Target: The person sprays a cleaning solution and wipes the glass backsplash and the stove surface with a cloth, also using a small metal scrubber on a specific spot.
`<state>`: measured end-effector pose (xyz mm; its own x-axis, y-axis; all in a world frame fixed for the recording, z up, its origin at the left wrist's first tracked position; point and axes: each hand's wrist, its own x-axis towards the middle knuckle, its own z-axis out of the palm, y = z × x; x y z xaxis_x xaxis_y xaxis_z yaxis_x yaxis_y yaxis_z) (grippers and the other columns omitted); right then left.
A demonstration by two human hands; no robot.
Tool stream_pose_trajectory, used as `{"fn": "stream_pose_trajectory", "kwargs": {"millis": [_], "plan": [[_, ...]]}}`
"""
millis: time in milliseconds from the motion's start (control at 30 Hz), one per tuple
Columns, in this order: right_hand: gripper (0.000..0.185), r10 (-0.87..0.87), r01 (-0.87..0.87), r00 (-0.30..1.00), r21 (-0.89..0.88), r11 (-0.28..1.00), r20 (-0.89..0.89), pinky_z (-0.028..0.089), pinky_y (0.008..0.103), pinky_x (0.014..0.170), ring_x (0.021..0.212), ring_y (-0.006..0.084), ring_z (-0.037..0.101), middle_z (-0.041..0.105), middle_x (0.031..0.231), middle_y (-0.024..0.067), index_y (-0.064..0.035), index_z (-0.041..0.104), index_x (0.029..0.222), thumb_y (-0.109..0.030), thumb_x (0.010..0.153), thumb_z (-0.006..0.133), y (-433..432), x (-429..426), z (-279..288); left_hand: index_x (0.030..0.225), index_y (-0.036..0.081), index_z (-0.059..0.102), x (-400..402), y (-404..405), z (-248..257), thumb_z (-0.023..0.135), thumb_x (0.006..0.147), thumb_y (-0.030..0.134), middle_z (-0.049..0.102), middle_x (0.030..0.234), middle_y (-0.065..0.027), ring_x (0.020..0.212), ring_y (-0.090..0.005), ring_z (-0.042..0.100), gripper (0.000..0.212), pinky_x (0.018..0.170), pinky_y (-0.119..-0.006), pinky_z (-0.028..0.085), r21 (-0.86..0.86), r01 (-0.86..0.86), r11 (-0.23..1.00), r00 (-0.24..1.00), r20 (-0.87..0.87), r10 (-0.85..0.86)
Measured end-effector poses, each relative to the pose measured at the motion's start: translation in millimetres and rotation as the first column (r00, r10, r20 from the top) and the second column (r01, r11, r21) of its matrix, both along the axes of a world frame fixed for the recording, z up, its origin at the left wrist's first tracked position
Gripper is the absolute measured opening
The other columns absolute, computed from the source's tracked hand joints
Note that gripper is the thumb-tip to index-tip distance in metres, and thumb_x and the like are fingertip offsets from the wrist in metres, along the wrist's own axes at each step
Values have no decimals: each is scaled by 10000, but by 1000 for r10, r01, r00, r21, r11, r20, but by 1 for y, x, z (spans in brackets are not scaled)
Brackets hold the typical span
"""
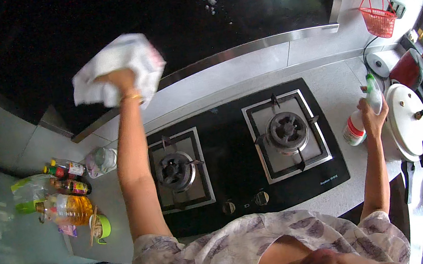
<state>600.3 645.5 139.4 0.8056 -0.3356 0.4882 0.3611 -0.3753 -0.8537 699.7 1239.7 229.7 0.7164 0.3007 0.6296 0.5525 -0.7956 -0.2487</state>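
My left hand (pixel 122 80) is spread on a white cloth (pixel 98 58) with printed markings, held up before the black glossy panel of the range hood (pixel 193 21). The cloth is slightly blurred; whether it touches the panel I cannot tell. A few white foam-like spots (pixel 211 4) show on the panel to the right of the cloth. My right hand (pixel 373 115) grips a spray bottle (pixel 355 129) around its neck, just above the worktop right of the stove. The bottle has a white body with a red band and a green-and-white trigger head.
Below the hood lies a black two-burner gas hob (pixel 226 159). A white pressure cooker (pixel 405 112) stands beside my right hand. On the left are an oil bottle (pixel 73 208), sauce bottles (pixel 73 186), a glass jar (pixel 102 162) and a green cup (pixel 103 226) with chopsticks. A red basket (pixel 379 22) hangs on the wall.
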Motion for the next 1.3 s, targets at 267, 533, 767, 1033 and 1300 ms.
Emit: {"fn": "stream_pose_trajectory", "kwargs": {"millis": [267, 533, 767, 1033, 1300], "plan": [[262, -48, 48, 999, 135, 990, -6, 420, 209, 585, 639, 73, 516, 570, 756, 5, 4, 611, 971, -4, 717, 547, -45, 12, -51, 1368, 284, 239, 57, -269, 26, 516, 667, 714, 247, 1424, -99, 1331, -298, 158, 868, 963, -690, -72, 113, 814, 570, 544, 200, -815], [254, -50, 48, 999, 119, 992, 12, 422, 224, 576, 634, 72, 510, 570, 720, 7, 11, 610, 963, -25, 717, 559, -53, 40, -69, 1024, 268, 620, 97, -412, 82, 480, 710, 567, 457, 1280, -104, 1256, -343, 264, 456, 969, -574, 143, -55, 847, 528, 505, -223, -834], [242, -178, 178, 984, 1, 984, -15, 431, 252, 615, 667, 105, 529, 577, 730, 34, -1, 610, 952, -117, 740, 597, -53, 97, -68, 1201, 28, 465, 128, -423, 53, 562, 703, 408, 381, 1308, -191, 1247, -354, 263, 634, 1036, -509, 146, 269, 932, 243, 239, 49, -970], [340, -297, 300, 949, -13, 954, 110, 444, 343, 649, 694, 248, 565, 581, 770, 153, 17, 550, 958, -191, 719, 672, -61, 166, -96, 1214, 68, 474, 102, -419, 27, 615, 679, 322, 385, 1306, -160, 1251, -269, 313, 609, 1077, -336, 165, -62, 990, 128, 135, 121, -983], [568, -207, 206, 978, 47, 977, 35, 439, 351, 761, 863, 262, 558, 559, 972, 168, -22, 455, 1152, -218, 690, 722, -51, 174, -101, 1218, 11, 427, 123, -387, -38, 419, 800, 44, 612, 952, -203, 828, -294, 597, 419, 785, -369, 463, -308, 951, 20, -57, -239, -969]]}}
